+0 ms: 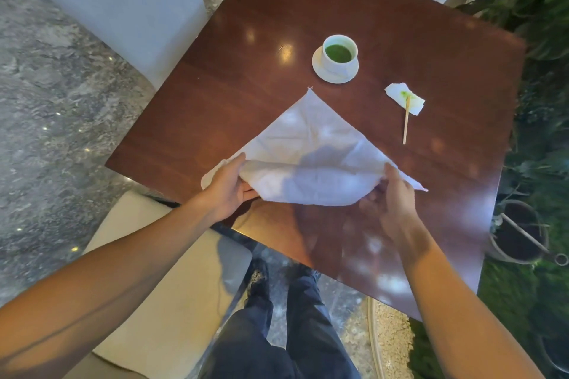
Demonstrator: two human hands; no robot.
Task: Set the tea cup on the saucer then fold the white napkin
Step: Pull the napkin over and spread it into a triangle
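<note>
The tea cup (340, 52) with green tea is already sitting on the saucer (320, 71), so only the folding is left, and the person is doing it now. The white napkin (308, 144) is lying on the tabletop (246, 71) on the near side of the saucer, with its far corner pointing almost toward it. The left hand (229, 186) is closed on the napkin's near left edge, and the right hand (392, 194) is pinching the near right edge, so the near flap is being raised and curled over the rest of the cloth. I am thinking the main danger is an uneven fold: if one hand is moving faster than the other, the edges are not meeting and the crumpled cloth is bunching. If the hands are pushing too far forward, the far corner may slide toward the saucer and touch the cup, and the tea could spill. To the right of the saucer a wooden stick (406, 120) is resting on a small stained paper (405, 98); a wide sweep of the right corner could be dragging them.
</note>
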